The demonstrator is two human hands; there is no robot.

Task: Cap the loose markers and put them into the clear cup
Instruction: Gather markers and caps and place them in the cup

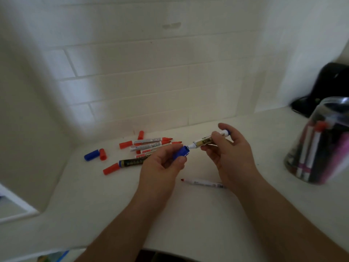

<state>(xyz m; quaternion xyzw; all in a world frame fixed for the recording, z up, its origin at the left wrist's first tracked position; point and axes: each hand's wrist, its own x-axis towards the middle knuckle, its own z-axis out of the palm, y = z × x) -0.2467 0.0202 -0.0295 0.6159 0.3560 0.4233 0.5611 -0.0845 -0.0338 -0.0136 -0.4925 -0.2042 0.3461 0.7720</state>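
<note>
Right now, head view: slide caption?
Left hand brings blue cap to marker held by right hand.

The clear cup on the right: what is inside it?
Inside the clear cup stand several markers: one with a red cap, some white barrels and some pink ones. The picture is blurred there and the cup runs past the frame edge, so their number cannot be told.

White counter [188,214], loose markers [149,145], caps [92,155], clear cup [319,144]

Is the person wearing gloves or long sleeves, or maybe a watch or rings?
No gloves, sleeves, watch or bracelet show. The left hand and right hand are bare, and both forearms are uncovered as far as the picture's bottom edge. No rings show on the fingers in view.
</note>
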